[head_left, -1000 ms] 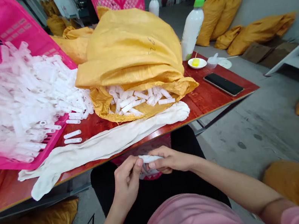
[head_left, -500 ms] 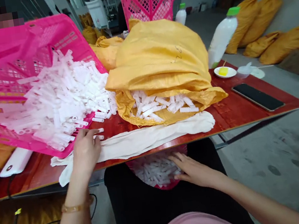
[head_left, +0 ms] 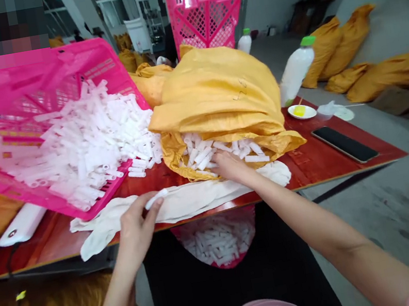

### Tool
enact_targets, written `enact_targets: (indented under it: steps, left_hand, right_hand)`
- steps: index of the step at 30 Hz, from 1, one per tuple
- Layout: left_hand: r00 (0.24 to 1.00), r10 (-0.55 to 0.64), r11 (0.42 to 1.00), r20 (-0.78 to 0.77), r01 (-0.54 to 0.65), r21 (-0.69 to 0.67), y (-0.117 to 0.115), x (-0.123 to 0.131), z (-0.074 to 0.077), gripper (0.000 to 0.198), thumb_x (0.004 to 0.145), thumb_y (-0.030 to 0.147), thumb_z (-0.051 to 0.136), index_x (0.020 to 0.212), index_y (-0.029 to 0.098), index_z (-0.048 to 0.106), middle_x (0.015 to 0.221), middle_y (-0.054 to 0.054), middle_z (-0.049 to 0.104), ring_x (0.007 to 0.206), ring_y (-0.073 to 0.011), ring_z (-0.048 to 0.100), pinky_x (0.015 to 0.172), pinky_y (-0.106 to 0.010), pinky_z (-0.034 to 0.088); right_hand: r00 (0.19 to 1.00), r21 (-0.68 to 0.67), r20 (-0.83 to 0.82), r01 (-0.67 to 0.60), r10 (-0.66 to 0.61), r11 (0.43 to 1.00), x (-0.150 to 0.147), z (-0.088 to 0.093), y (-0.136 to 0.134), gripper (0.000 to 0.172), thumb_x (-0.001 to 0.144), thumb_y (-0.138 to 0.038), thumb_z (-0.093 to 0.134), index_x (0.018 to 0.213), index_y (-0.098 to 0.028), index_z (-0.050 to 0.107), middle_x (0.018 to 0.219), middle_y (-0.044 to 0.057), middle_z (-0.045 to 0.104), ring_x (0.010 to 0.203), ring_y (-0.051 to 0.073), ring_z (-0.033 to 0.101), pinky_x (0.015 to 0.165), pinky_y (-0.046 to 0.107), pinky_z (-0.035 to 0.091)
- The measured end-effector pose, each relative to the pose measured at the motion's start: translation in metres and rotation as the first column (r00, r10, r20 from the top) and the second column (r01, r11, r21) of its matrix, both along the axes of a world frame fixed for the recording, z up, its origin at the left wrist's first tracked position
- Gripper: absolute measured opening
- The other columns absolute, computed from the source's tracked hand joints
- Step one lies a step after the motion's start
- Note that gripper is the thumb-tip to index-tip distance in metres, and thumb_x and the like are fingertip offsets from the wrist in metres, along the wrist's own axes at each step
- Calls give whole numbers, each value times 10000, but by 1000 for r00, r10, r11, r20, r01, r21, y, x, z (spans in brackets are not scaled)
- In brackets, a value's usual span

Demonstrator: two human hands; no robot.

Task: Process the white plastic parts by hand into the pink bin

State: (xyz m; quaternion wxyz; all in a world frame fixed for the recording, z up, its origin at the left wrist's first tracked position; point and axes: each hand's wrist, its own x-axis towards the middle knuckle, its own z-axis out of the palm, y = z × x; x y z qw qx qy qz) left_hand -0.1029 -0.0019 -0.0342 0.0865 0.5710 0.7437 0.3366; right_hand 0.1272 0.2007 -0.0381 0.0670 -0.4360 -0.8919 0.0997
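My left hand is closed in a pinch around a short white plastic tube, just above the white cloth along the table's front edge. Into the mouth of the yellow woven sack reaches my right hand, among loose white tubes. Its fingers are bent together and partly hidden, so what they grip cannot be made out. A tilted pink basket at the left spills a heap of similar tubes. On my lap, under the table edge, lies a pink container holding more white tubes.
On the right of the red table lie a phone and a small dish, beside a white bottle with a green cap. A white device with a cable sits left. Another pink basket stands behind.
My right hand has moved from the lap container up into the sack's mouth. My left hand has come away from the basket edge, rightward and toward me, holding a tube.
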Motion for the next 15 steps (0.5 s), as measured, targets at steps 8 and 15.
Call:
enact_targets:
  steps: [8,15]
  left_hand:
    - [869,-67,995,490,25,92,-24,51,4,396,929,475,628,1210,196,640,780,-6,688,630,-139,592,620,-246,485]
    - [891,-50,982,452,-39,185,-20,104,9,318,890,434,689,1087,191,744,633,36,576,551,-105,515,513,-203,404]
  right_hand:
    - [899,-42,-433,51,-64,998,80,21,-41,277,896,-242,590,1157,-151,579,1000,96,650,825,220,594,745,321,442]
    - [575,-684,-725,-533,-380,498,86,-16,-125,395,935,-410,654,1255,-181,622,798,-17,487,623,92,410,560,221,331]
